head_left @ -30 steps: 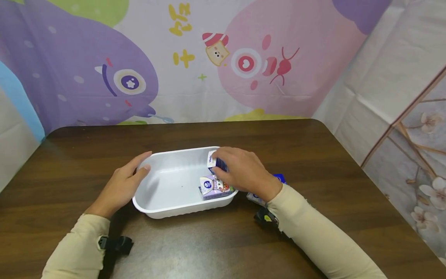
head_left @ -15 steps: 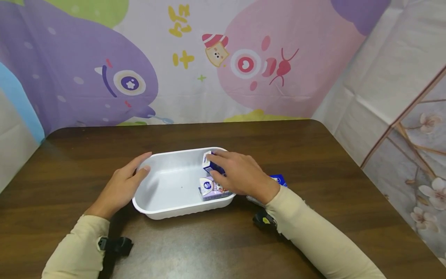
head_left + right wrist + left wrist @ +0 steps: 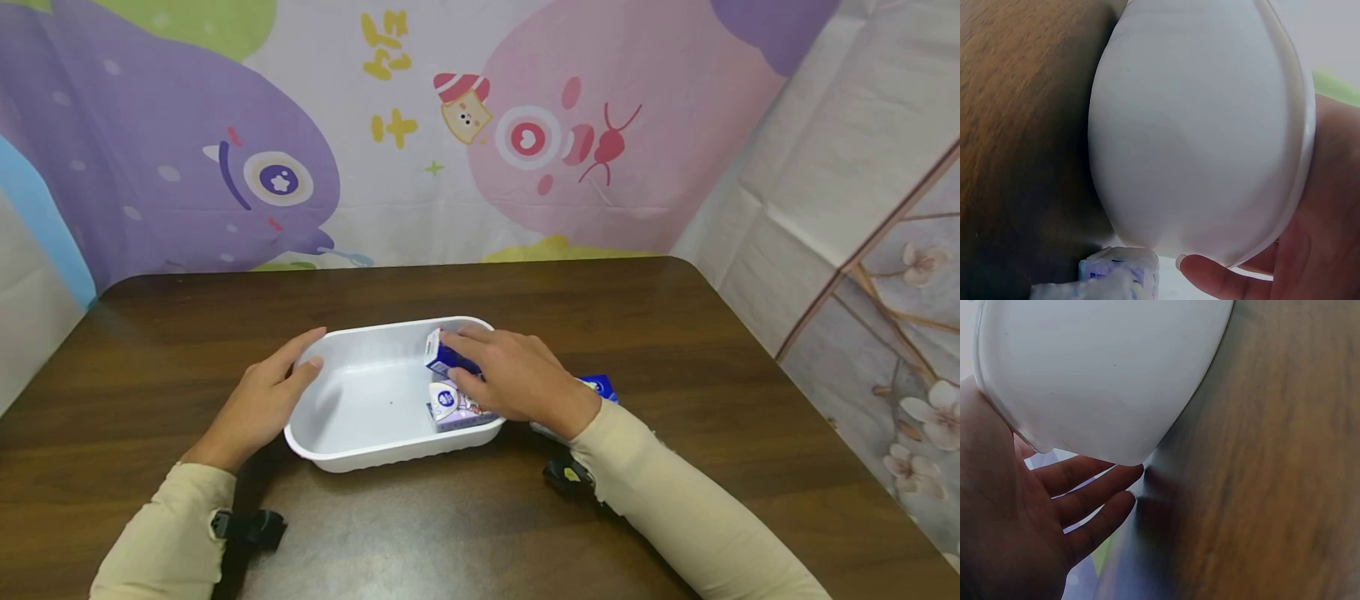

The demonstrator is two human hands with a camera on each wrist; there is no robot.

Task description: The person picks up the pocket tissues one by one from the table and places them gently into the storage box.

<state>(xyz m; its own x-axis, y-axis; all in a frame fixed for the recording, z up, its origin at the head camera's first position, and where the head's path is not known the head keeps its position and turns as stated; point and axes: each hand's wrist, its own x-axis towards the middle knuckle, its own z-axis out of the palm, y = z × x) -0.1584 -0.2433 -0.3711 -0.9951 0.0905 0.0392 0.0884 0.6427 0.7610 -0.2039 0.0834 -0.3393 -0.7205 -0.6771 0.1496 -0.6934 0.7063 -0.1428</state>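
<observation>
A white plastic tray [image 3: 360,383] sits on the table. My left hand [image 3: 258,404] holds its left end, thumb over the rim and the other fingers along the outside wall, as the left wrist view shows. My right hand [image 3: 517,371] reaches over the right end and pinches a dark blue and white tissue pack [image 3: 442,357] between thumb and fingers inside the tray. The hand hides the pack's right part. In front of it in the tray lies a lilac tissue pack [image 3: 450,407] with a cartoon print, partly under the hand.
Outside the tray, a blue pack [image 3: 600,386] lies on the brown table [image 3: 420,533], partly behind my right wrist. Pale packs [image 3: 1119,269] stand by the tray's outer wall in the right wrist view. A cartoon-printed cloth [image 3: 405,192] hangs behind the table.
My right hand has shifted slightly left, and the dark blue tissue pack has slid left in the tray and tilted. The left hand and the tray have hardly moved.
</observation>
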